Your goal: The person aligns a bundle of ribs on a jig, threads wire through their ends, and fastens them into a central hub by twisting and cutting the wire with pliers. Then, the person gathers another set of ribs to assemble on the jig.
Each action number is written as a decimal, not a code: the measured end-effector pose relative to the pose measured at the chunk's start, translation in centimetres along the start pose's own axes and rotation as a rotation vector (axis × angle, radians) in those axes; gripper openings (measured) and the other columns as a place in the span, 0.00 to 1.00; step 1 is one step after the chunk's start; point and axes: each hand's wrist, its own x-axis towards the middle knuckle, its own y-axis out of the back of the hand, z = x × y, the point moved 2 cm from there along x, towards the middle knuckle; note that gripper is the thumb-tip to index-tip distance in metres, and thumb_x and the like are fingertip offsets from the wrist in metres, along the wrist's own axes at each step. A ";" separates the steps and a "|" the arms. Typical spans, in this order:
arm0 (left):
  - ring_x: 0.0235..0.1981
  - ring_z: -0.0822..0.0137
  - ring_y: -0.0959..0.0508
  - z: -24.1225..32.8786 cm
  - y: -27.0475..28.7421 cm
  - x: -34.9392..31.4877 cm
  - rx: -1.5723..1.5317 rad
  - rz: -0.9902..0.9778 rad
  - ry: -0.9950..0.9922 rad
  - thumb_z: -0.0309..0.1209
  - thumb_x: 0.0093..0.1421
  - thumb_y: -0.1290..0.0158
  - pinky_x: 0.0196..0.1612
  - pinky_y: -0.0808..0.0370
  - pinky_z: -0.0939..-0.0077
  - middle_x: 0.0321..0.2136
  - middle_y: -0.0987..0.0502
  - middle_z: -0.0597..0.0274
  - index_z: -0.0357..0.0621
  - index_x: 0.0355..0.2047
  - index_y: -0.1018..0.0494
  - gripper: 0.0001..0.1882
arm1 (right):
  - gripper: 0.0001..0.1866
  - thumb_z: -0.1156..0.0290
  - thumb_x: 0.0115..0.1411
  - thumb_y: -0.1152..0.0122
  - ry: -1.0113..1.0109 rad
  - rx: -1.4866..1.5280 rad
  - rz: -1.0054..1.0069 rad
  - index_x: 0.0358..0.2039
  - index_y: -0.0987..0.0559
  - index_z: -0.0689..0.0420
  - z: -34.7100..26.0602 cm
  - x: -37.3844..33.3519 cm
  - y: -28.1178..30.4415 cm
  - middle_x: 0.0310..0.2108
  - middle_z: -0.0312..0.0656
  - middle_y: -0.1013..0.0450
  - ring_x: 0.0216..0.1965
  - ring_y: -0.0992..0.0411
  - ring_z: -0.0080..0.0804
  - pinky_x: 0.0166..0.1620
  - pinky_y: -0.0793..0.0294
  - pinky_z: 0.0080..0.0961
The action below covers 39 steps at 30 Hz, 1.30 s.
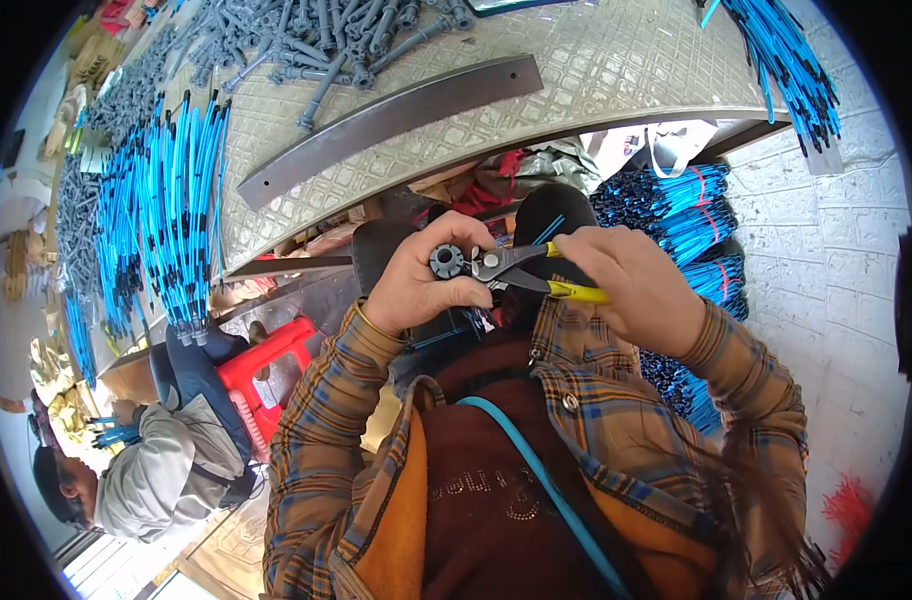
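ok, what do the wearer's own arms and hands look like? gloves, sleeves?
Left hand and right hand are both ungloved. The left sleeve and right sleeve are full-length, brown-tan plaid crossed with blue and dark lines.

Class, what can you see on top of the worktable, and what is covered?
A pile of grey rod-shaped parts, a flat dark bar, and blue strips overhanging the right end. The tabletop directly beneath them is hidden.

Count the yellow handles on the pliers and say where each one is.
2: the upper handle, mostly hidden by the right hand, and the lower handle, in plainer view, nearer the person's body.
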 end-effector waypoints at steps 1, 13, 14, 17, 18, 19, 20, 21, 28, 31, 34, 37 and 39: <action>0.33 0.76 0.31 0.0 0.0 0.0 -0.045 -0.007 0.022 0.36 0.37 0.32 0.38 0.34 0.82 0.30 0.29 0.68 0.39 0.36 0.29 0.26 | 0.26 0.66 0.55 0.44 0.046 -0.082 0.046 0.53 0.39 0.59 0.0 0.1 0.1 0.33 0.43 0.29 0.33 0.28 0.29 0.34 0.28 0.25; 0.33 0.75 0.28 0.7 -1.0 0.6 0.068 -0.220 0.051 0.41 0.37 0.33 0.39 0.32 0.82 0.30 0.26 0.65 0.36 0.38 0.28 0.30 | 0.18 0.61 0.60 0.51 -0.128 1.082 -0.133 0.41 0.34 0.64 6.8 -0.2 -3.3 0.32 0.48 0.28 0.29 0.25 0.34 0.32 0.23 0.24; 0.33 0.75 0.28 0.9 -1.2 0.6 0.063 -0.241 0.052 0.40 0.38 0.33 0.39 0.32 0.82 0.30 0.26 0.65 0.36 0.38 0.28 0.29 | 0.18 0.61 0.60 0.51 -0.130 1.063 -0.274 0.40 0.34 0.65 6.5 -0.5 -2.4 0.31 0.48 0.28 0.28 0.25 0.34 0.31 0.23 0.24; 0.32 0.75 0.27 1.4 -1.6 0.9 0.104 -0.254 0.028 0.37 0.40 0.34 0.38 0.32 0.82 0.30 0.25 0.65 0.37 0.38 0.28 0.26 | 0.17 0.61 0.61 0.52 -0.193 0.915 -0.352 0.39 0.33 0.65 3.1 -1.2 -0.3 0.31 0.48 0.28 0.28 0.25 0.34 0.30 0.22 0.24; 0.32 0.76 0.27 1.5 -1.7 1.0 0.127 -0.259 0.019 0.36 0.41 0.34 0.38 0.32 0.82 0.30 0.25 0.64 0.37 0.38 0.28 0.25 | 0.16 0.62 0.61 0.52 -0.247 0.795 -0.291 0.38 0.33 0.64 1.5 -1.5 0.3 0.31 0.47 0.27 0.29 0.25 0.34 0.31 0.22 0.25; 0.32 0.76 0.27 1.5 -1.8 1.0 0.129 -0.259 0.019 0.36 0.41 0.34 0.38 0.32 0.82 0.30 0.25 0.64 0.37 0.38 0.28 0.25 | 0.15 0.62 0.61 0.52 -0.300 0.673 -0.229 0.38 0.33 0.64 0.4 -1.7 0.8 0.32 0.47 0.27 0.30 0.25 0.33 0.31 0.22 0.25; 0.32 0.76 0.27 1.6 -1.9 1.0 0.136 -0.259 0.042 0.35 0.42 0.35 0.37 0.32 0.82 0.30 0.25 0.64 0.37 0.38 0.28 0.23 | 0.15 0.62 0.61 0.52 -0.300 0.673 -0.229 0.38 0.33 0.64 -0.2 -1.8 1.2 0.32 0.47 0.27 0.30 0.25 0.33 0.31 0.22 0.25; 0.31 0.76 0.27 1.6 -1.9 0.9 0.142 -0.259 0.065 0.33 0.43 0.36 0.37 0.32 0.82 0.29 0.25 0.65 0.37 0.38 0.27 0.22 | 0.16 0.62 0.61 0.52 -0.302 0.630 -0.221 0.38 0.32 0.64 -0.8 -1.9 1.5 0.33 0.48 0.28 0.31 0.25 0.35 0.32 0.22 0.27; 0.30 0.76 0.27 1.6 -1.9 0.6 0.152 -0.252 0.078 0.32 0.44 0.37 0.35 0.32 0.83 0.28 0.25 0.65 0.37 0.37 0.27 0.20 | 0.15 0.62 0.61 0.53 -0.335 0.467 -0.194 0.39 0.31 0.63 -1.8 -1.7 1.9 0.31 0.44 0.27 0.29 0.25 0.31 0.28 0.22 0.23; 0.30 0.76 0.27 1.6 -1.9 0.4 0.150 -0.239 0.085 0.31 0.44 0.37 0.35 0.32 0.83 0.27 0.25 0.65 0.37 0.37 0.27 0.19 | 0.18 0.59 0.61 0.53 -0.279 0.391 -0.191 0.42 0.31 0.62 -1.2 -1.4 1.5 0.31 0.41 0.28 0.26 0.26 0.26 0.27 0.24 0.20; 0.29 0.76 0.27 1.4 -1.9 0.3 0.103 -0.225 0.107 0.30 0.45 0.38 0.34 0.32 0.83 0.27 0.25 0.65 0.37 0.36 0.27 0.18 | 0.19 0.58 0.61 0.53 -0.221 0.332 -0.160 0.44 0.32 0.61 -0.6 -1.3 0.5 0.28 0.39 0.28 0.25 0.28 0.23 0.25 0.26 0.18; 0.29 0.76 0.27 1.6 -2.0 0.2 0.090 -0.203 0.087 0.29 0.46 0.39 0.34 0.32 0.83 0.27 0.25 0.65 0.36 0.36 0.27 0.17 | 0.20 0.55 0.61 0.53 -0.211 0.242 -0.124 0.44 0.31 0.60 -0.9 -1.4 0.4 0.26 0.37 0.28 0.23 0.29 0.21 0.24 0.28 0.16; 0.29 0.76 0.27 1.6 -2.0 0.2 0.083 -0.197 0.083 0.29 0.46 0.40 0.34 0.32 0.83 0.27 0.25 0.65 0.36 0.36 0.27 0.16 | 0.21 0.53 0.61 0.53 -0.250 0.122 -0.090 0.43 0.30 0.59 -1.6 -1.5 0.3 0.23 0.35 0.29 0.23 0.29 0.19 0.24 0.30 0.15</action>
